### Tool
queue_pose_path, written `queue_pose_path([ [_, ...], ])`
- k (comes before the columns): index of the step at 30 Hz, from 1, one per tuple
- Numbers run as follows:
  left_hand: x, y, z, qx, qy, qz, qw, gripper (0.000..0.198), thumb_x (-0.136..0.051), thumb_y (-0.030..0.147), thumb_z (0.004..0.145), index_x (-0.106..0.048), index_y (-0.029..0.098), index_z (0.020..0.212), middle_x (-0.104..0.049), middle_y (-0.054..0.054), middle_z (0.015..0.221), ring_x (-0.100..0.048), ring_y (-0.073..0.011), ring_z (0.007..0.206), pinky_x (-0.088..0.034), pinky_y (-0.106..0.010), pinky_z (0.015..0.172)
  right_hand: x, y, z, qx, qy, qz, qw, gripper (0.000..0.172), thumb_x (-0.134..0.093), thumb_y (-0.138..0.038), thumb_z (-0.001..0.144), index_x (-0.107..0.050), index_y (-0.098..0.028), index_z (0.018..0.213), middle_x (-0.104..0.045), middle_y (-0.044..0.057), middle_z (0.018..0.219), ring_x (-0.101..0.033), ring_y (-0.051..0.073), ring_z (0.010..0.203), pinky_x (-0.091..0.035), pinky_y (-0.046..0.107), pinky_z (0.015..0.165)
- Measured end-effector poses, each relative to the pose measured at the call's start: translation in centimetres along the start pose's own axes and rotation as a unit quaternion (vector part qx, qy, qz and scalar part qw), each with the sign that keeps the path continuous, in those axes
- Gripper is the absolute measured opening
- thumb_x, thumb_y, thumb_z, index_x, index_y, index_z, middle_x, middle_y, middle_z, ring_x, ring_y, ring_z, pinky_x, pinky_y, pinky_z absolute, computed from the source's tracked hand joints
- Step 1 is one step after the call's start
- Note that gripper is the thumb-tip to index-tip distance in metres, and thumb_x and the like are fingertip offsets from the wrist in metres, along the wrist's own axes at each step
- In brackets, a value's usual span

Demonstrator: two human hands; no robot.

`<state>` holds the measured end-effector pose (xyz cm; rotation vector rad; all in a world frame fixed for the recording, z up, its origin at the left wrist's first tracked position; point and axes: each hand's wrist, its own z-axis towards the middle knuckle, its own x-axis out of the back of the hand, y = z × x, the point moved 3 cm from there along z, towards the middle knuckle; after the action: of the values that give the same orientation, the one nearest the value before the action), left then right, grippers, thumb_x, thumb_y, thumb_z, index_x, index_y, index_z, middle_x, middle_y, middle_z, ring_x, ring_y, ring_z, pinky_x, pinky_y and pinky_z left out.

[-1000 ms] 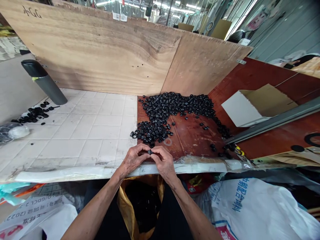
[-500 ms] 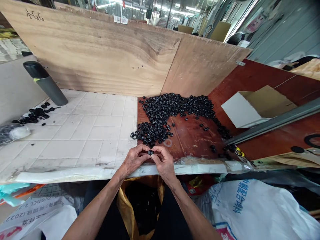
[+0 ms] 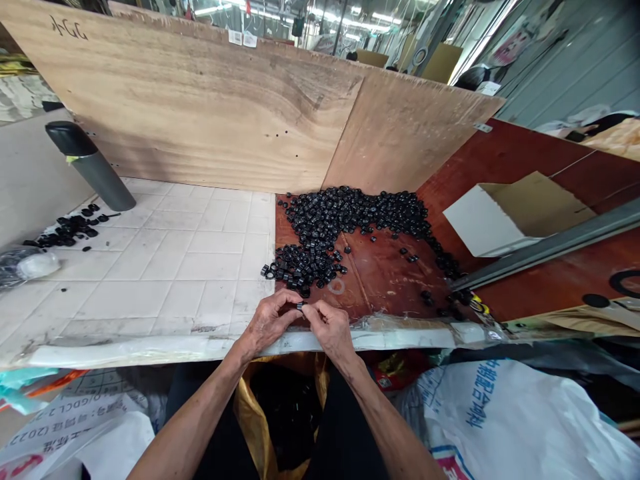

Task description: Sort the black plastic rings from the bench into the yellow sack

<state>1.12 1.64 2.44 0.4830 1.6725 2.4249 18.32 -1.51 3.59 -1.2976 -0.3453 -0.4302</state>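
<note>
Between the fingertips of my two hands is a small black ring-like part (image 3: pixel 300 305), mostly covered by the fingers. My left hand (image 3: pixel 270 319) pinches it from the left, thumb and forefinger closed on it. From the right, my right hand (image 3: pixel 329 325) has its thumb and forefinger pressed together at the same part. Just beyond the fingers lies a pile of small black rings (image 3: pixel 305 267), which joins a larger heap (image 3: pixel 350 213) by the back board. A pale flat ring (image 3: pixel 337 286) rests on the red-brown board to the right of the pile.
A dark grey bottle (image 3: pixel 103 173) stands at the back left near scattered black parts (image 3: pixel 70 230). An open white carton (image 3: pixel 500 217) and a slanting metal bar (image 3: pixel 550 247) are at right. Below the padded table edge (image 3: pixel 165 350), a yellow sack (image 3: pixel 247 400) holds dark pieces.
My right thumb and forefinger have closed together over the black part, so less of it shows. My left hand has barely moved.
</note>
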Motion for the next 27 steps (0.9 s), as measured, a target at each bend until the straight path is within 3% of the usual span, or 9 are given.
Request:
queue_pose_path([
  [2,0.1,0.0,0.0,0.001,0.001,-0.001,1.0,0.012,-0.068,0.026,0.094,-0.071,0.02,0.105,-0.073,-0.007,0.106,-0.068,-0.0189,0.099,-0.054,-0.032,0.093,0.3,-0.1,-0.1,-0.007,0.025,-0.017,1.0,0.043,-0.056,-0.045,0.099,-0.067,-0.02,0.065,-0.059,-0.001,0.056,-0.053,0.013,0.053,-0.043,0.025,0.056],
  [5,0.1,-0.1,0.0,0.004,0.009,-0.004,1.0,0.012,-0.069,0.026,0.094,-0.071,0.02,0.105,-0.073,-0.007,0.107,-0.068,-0.019,0.099,-0.054,-0.032,0.093,0.2,-0.2,-0.2,-0.011,0.039,0.017,0.999,0.033,-0.06,-0.045,0.095,-0.069,-0.02,0.076,-0.056,-0.003,0.06,-0.048,0.012,0.053,-0.041,0.025,0.054],
  [8,0.1,-0.3,0.0,0.008,0.014,-0.005,1.0,0.013,-0.069,0.025,0.094,-0.071,0.02,0.105,-0.073,-0.007,0.106,-0.068,-0.0187,0.099,-0.054,-0.032,0.093,-0.3,0.1,-0.4,-0.014,0.024,0.034,0.999,0.032,-0.065,-0.043,0.092,-0.065,-0.02,0.07,-0.05,-0.004,0.058,-0.044,0.011,0.052,-0.039,0.024,0.052],
  [11,0.0,-0.3,0.0,0.013,0.002,-0.019,1.0,0.012,-0.069,0.025,0.094,-0.071,0.019,0.104,-0.073,-0.007,0.106,-0.068,-0.0185,0.099,-0.054,-0.031,0.092,-0.3,0.4,-0.5,-0.023,0.043,0.07,0.996,0.02,-0.067,-0.039,0.089,-0.071,-0.02,0.09,-0.064,0.0,0.076,-0.054,0.013,0.061,-0.047,0.024,0.057],
  [13,0.1,0.0,0.0,0.015,-0.013,-0.035,0.999,0.012,-0.07,0.025,0.094,-0.071,0.018,0.104,-0.072,-0.007,0.104,-0.069,-0.0184,0.097,-0.055,-0.03,0.09,-0.4,0.3,-0.6,-0.037,0.03,0.108,0.993,0.023,-0.067,-0.038,0.088,-0.072,-0.021,0.102,-0.069,0.003,0.088,-0.062,0.015,0.067,-0.052,0.025,0.061],
  [18,-0.3,0.9,-0.8,-0.02,-0.038,0.019,0.999,0.01,-0.067,0.024,0.096,-0.069,0.019,0.104,-0.072,-0.006,0.104,-0.07,-0.0176,0.095,-0.056,-0.03,0.089,-1.0,-0.7,-1.6,-0.157,0.027,0.185,0.97,0.022,-0.069,-0.042,0.082,-0.067,-0.02,0.088,-0.062,-0.003,0.058,-0.057,0.014,0.048,-0.049,0.025,0.051],
  [21,-1.1,1.4,-2.7,-0.095,-0.027,0.118,0.988,0.017,-0.056,0.017,0.1,-0.065,0.021,0.114,-0.072,-0.008,0.112,-0.07,-0.0186,0.105,-0.057,-0.033,0.093,-1.6,-1.3,-3.0,-0.26,0.028,0.273,0.926,0.026,-0.069,-0.045,0.077,-0.063,-0.02,0.079,-0.055,-0.005,0.047,-0.046,0.011,0.04,-0.042,0.023,0.043],
  [24,-1.4,1.9,-5.0,-0.14,-0.03,0.18,0.973,0.026,-0.047,0.011,0.1,-0.062,0.021,0.119,-0.07,-0.011,0.119,-0.069,-0.0196,0.111,-0.057,-0.034,0.095,-1.9,-1.3,-4.6,-0.341,-0.022,0.316,0.885,0.028,-0.071,-0.045,0.071,-0.058,-0.021,0.068,-0.051,-0.006,0.043,-0.04,0.01,0.037,-0.036,0.023,0.039],
  [27,-1.0,2.4,-5.8,-0.078,-0.092,0.195,0.973,0.016,-0.054,0.014,0.097,-0.064,0.02,0.109,-0.073,-0.007,0.105,-0.071,-0.0192,0.096,-0.057,-0.031,0.086,-1.3,-0.5,-4.8,-0.337,-0.1,0.233,0.907,0.032,-0.068,-0.047,0.076,-0.056,-0.021,0.062,-0.049,-0.005,0.041,-0.039,0.011,0.034,-0.034,0.024,0.038],
])
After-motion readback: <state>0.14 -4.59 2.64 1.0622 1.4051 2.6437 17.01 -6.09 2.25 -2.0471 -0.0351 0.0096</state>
